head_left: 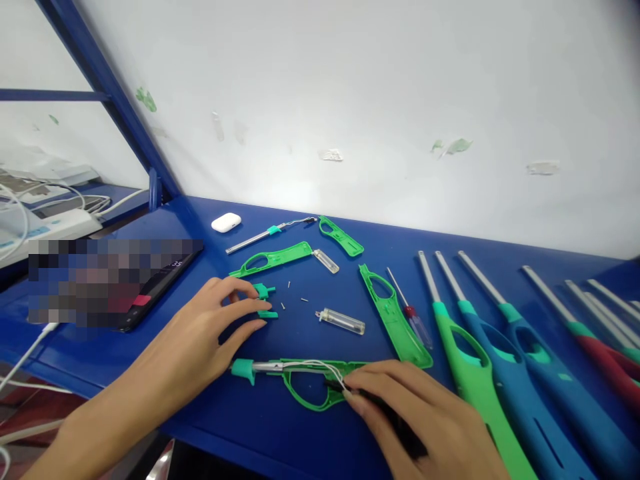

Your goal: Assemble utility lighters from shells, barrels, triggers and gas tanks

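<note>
My left hand (210,320) reaches over small teal plastic pieces (265,292) on the blue table, its fingertips touching or right beside them, thumb and fingers apart. Near the front edge lies a green lighter half-shell (315,402), open side up. Along it runs a metal lighter tube (267,367) with a teal collar (243,369) and thin white wires (320,363). My right hand (425,417) pinches the wires by a small black part at the shell's handle. What lies under that palm is hidden. Between the hands and the wall lie several tiny screws (304,299) and a clear fuel tank (343,321).
Behind are more green half-shells (280,255), a second tank (327,261), another metal tube (250,240) and a white earbud case (226,222). A screwdriver (417,327) lies beside a half-shell. Several whole lighters (465,353) line the right; a phone (150,300) lies left.
</note>
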`<state>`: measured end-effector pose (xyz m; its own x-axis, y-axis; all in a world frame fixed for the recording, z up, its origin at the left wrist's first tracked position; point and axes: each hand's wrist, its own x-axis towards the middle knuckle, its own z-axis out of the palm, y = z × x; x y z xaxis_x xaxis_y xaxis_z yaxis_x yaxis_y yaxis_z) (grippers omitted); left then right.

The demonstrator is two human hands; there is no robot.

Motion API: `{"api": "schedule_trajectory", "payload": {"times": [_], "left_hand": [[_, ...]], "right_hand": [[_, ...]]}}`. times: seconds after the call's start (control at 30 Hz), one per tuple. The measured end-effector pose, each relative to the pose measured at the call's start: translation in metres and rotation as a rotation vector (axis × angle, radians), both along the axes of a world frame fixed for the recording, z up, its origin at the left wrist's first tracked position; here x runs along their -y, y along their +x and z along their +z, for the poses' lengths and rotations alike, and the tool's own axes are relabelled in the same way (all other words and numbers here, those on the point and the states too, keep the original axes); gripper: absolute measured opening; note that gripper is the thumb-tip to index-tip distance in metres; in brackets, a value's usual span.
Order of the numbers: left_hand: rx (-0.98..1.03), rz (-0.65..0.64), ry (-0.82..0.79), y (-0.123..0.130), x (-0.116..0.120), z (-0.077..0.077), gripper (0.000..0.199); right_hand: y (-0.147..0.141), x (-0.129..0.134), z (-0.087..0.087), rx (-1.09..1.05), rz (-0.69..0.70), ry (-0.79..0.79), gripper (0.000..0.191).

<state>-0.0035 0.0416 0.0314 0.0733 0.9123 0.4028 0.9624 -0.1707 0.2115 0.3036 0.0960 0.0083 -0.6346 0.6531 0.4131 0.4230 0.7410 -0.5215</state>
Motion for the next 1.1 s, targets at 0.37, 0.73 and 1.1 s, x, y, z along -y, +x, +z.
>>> {"api": "schedule_trajectory", "payload": {"times": [0.37, 0.73, 1.1], "left_hand": [[0.396, 0.127, -0.009, 0.032, 0.014, 0.025, 0.022], [0.521, -0.093, 0.020, 0.071, 0.016, 0.022, 0.015], [0.357, -0.075, 0.113, 0.075, 0.012, 0.014, 0.024]], "right_hand": [[0.000, 0.000, -0.002, -0.007, 0.019, -0.010, 0.020], [0.003, -0.002, -0.004, 0.005, 0.040, 0.023, 0.022], [0.003, 0.000, -0.004, 0.021, 0.032, -0.004, 0.022]]}}
